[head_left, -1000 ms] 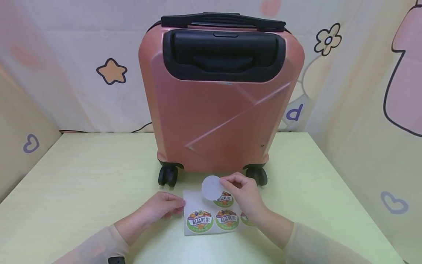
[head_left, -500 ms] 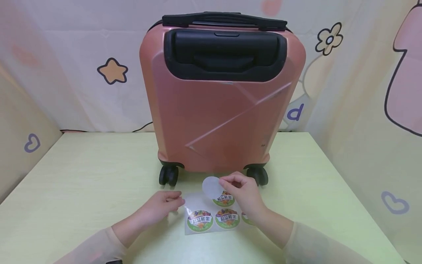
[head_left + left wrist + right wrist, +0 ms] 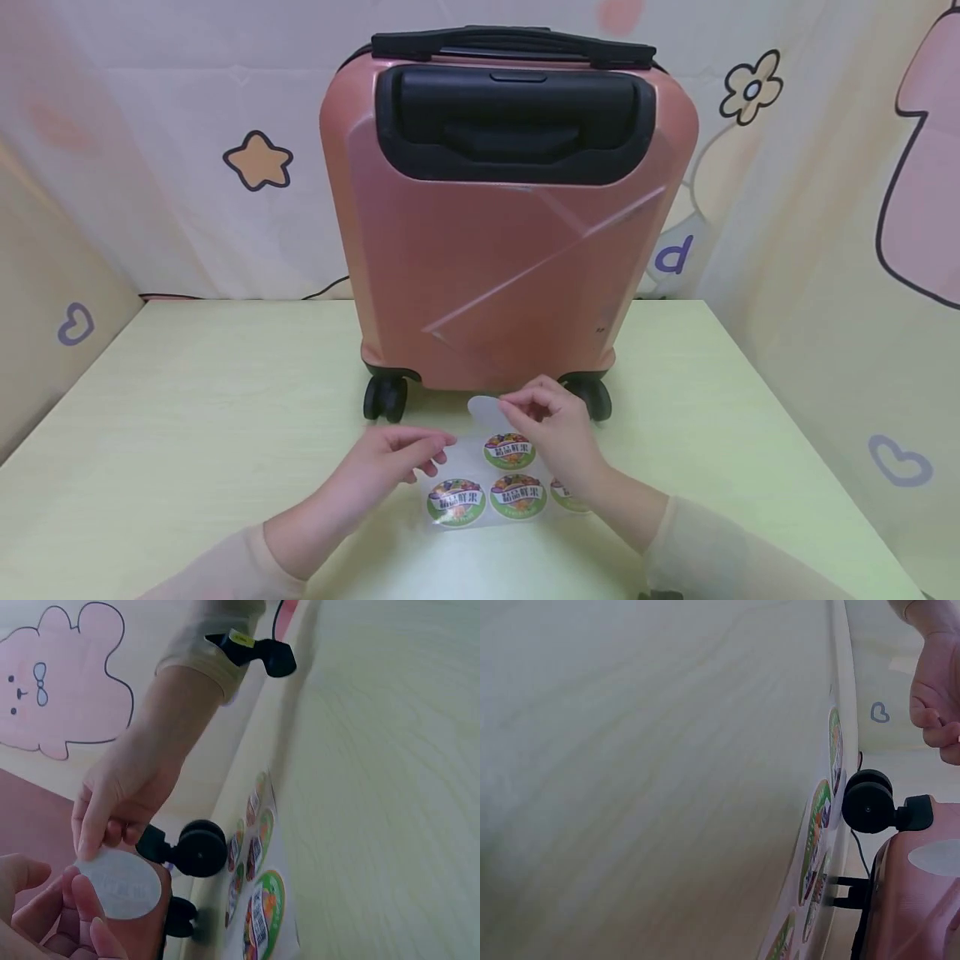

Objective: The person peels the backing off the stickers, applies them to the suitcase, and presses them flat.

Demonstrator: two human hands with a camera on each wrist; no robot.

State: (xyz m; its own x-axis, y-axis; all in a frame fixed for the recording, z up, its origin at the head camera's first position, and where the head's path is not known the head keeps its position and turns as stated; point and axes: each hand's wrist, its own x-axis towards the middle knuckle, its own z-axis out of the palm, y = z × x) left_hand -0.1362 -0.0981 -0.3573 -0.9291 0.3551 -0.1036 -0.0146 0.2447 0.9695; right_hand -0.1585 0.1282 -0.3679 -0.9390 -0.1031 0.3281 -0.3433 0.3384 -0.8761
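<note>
A round sticker [image 3: 487, 412] is pinched between the thumb and fingertips of my right hand [image 3: 555, 421], its pale back showing. In the left wrist view the sticker [image 3: 124, 885] hangs from the right hand [image 3: 131, 784], above the sheet. My left hand [image 3: 397, 458] hovers over the upper left of the sticker sheet [image 3: 480, 521], fingers loosely bent and holding nothing. In that wrist view its fingertips [image 3: 84, 896] overlap the sticker's edge. Several round fruit labels [image 3: 517, 497] remain on the sheet, one partly hidden by my right wrist.
A pink suitcase [image 3: 517, 275] stands upright on the pale table [image 3: 225, 375], right behind the sheet. Its black wheels [image 3: 386, 398] rest close to my hands. A printed cloth [image 3: 172, 200] covers the wall behind.
My left hand has let go of the sheet's left edge and moved right, over the sheet towards the sticker. The sticker in my right hand has tilted, showing a narrower face.
</note>
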